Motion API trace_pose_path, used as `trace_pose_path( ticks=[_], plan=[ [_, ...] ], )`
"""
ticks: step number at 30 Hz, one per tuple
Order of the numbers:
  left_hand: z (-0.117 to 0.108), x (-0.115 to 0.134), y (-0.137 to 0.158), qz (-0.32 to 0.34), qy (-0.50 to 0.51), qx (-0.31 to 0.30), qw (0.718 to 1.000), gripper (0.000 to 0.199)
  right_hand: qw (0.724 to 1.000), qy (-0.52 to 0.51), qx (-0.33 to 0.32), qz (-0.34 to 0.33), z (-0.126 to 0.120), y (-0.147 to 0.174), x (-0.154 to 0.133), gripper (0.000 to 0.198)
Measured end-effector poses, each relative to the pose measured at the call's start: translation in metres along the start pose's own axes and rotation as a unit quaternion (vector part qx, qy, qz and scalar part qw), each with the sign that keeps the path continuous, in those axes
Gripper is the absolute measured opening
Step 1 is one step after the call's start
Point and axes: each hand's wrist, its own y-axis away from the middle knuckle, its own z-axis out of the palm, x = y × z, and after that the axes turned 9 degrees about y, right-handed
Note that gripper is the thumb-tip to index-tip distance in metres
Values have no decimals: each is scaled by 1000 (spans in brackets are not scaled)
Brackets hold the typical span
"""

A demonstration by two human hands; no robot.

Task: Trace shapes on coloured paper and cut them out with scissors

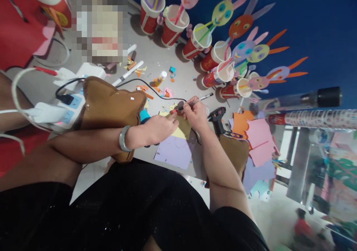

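My right hand (pixel 195 113) is closed around a clear pen (pixel 206 96) with a black end, its tip low over a yellow sheet of paper (pixel 182 128). My left hand (pixel 158 129) lies on the same sheet with its fingers stretched toward the pen tip. Beside those fingertips is a small red spot, too small to make out. A purple sheet (pixel 174 152) with faint curved lines lies partly beneath the yellow one. Just right of my right hand stands a black glue gun (pixel 218 120). Part of the yellow sheet is hidden by my hands.
Red paper cups (pixel 196 42) with rabbit-face figures line the blue wall. A brown cushion (pixel 111 104) and a power strip (pixel 73 106) are at left. A glue stick (pixel 160 79), white marker (pixel 128 73) and paper scraps lie ahead. Pink paper (pixel 260 141) is stacked at right.
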Motion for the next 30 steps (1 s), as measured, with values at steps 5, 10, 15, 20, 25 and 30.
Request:
trace_pose_path(
  ticks=[5,10,15,20,25,30],
  plan=[
    [4,-4,0,-19,24,42,999,36,999,-13,42,-1,5,12,2,18],
    [7,-9,-3,-47,40,38,997,38,996,-54,75,1,9,17,10,21],
    [4,-13,-6,-69,78,38,994,39,977,-120,166,-50,9,27,15,27],
    [2,-17,-9,-74,106,61,990,34,988,-8,80,-132,8,36,14,24],
    [3,-19,-10,-80,117,72,987,28,980,67,55,-177,19,32,12,27],
    [1,-16,-7,-49,106,101,988,32,984,29,74,-162,25,27,18,23]
  ],
)
